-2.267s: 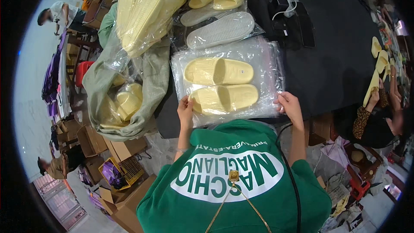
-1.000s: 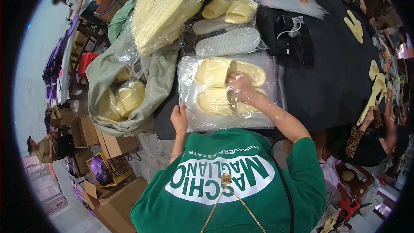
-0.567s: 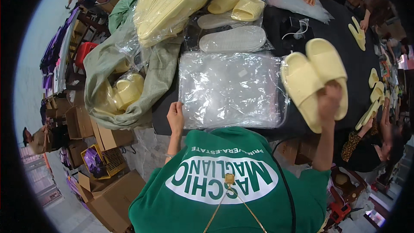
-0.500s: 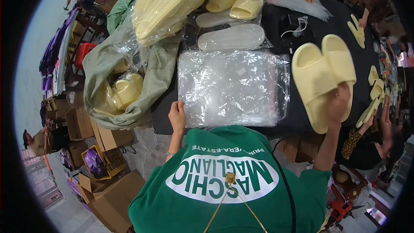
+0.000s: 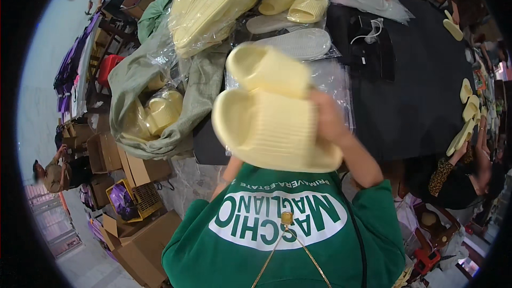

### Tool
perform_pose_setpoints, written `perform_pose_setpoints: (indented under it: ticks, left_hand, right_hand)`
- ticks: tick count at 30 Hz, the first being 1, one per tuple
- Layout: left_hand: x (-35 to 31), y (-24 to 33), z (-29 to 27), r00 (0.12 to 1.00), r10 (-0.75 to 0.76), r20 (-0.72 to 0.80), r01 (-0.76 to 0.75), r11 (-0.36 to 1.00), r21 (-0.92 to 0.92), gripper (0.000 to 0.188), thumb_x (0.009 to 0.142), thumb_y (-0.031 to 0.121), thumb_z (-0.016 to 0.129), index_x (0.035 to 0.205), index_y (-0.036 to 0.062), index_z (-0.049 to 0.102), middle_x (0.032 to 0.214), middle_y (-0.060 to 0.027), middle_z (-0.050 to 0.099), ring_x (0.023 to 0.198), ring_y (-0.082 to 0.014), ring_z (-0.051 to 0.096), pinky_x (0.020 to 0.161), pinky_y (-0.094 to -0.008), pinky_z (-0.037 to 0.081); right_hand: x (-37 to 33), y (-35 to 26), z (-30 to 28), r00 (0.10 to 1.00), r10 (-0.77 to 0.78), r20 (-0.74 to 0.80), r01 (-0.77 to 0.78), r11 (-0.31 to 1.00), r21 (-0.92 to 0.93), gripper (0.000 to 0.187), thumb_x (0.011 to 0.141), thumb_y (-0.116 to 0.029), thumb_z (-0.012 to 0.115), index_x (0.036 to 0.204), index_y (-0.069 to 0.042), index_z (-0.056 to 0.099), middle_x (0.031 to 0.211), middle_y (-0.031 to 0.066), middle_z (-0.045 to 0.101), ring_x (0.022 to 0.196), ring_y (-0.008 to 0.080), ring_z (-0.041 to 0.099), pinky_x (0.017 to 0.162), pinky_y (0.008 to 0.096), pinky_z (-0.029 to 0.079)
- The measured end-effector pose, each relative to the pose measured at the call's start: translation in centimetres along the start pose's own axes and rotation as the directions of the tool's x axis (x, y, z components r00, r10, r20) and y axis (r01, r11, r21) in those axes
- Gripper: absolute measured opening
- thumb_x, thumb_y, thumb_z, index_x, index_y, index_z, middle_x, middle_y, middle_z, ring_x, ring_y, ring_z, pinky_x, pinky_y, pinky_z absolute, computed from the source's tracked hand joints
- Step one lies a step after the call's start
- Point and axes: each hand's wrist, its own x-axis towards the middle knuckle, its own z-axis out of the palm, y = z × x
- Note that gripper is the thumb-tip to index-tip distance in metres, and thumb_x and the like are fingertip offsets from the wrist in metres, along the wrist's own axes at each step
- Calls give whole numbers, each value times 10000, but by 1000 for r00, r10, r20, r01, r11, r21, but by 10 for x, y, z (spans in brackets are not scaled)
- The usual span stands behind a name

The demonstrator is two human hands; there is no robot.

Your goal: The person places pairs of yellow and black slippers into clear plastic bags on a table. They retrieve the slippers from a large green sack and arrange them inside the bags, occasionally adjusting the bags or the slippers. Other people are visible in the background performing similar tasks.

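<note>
Here, the slightly blurred right hand point(image 5: 329, 117) grasps a pair of smooth pale-yellow slippers with finely ribbed straps point(image 5: 280, 122) above a stack of glossy clear plastic bags point(image 5: 336, 80), and they hide the left hand, so its fingers' state cannot be told. To the left, a limp, wrinkled grey-green cloth sack point(image 5: 201, 82) gapes around more yellow slippers in crinkled clear wrapping point(image 5: 164, 111). Beyond, transparent bags contain long, rounded yellow soles point(image 5: 210, 13) and a pale grey, textured oval sole point(image 5: 301, 42).
</note>
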Motion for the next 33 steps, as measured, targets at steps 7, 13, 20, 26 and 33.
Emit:
perform_pose_setpoints:
  ticks: [7,13,20,26,33]
  left_hand:
    - [-13,-36,74,996,-64,62,85,890,-448,596,871,343,500,1373,55,357,1431,-152,348,1328,-307,305,1082,-482,184]
    - [-9,-14,61,994,-105,2,99,937,334,701,868,502,453,1403,69,320,1488,-190,220,1385,-335,174,1094,-532,100]
    - [-9,-12,60,996,-45,-75,62,970,237,744,870,521,454,1424,57,278,1478,-236,209,1380,-374,172,1074,-571,112]
    - [16,-17,70,997,-44,-61,58,966,254,689,843,385,554,1384,20,330,1444,-220,293,1354,-362,252,1070,-520,212]
    - [123,-7,59,955,286,-85,-262,940,221,546,902,249,493,1395,75,335,1457,-116,318,1356,-283,275,1076,-504,233]
  right_hand:
    - [-5,142,94,977,180,113,-86,823,-562,130,697,-173,604,716,-53,560,785,84,604,837,315,554,704,429,472]
    - [-20,167,45,934,340,-108,-324,681,-657,134,700,-145,581,777,-35,589,862,141,611,916,367,529,761,474,458]
    - [-53,213,-48,740,430,-518,-670,539,-510,176,742,-77,558,904,-22,599,934,224,577,929,417,514,781,480,433]
    - [-66,219,-30,786,260,-561,-605,511,-611,325,724,-67,602,1039,-4,551,1074,195,566,1066,409,474,880,470,425]
    - [-76,244,-38,830,200,-520,-532,563,-633,443,685,-34,619,1114,11,515,1149,174,546,1119,399,441,939,467,393]
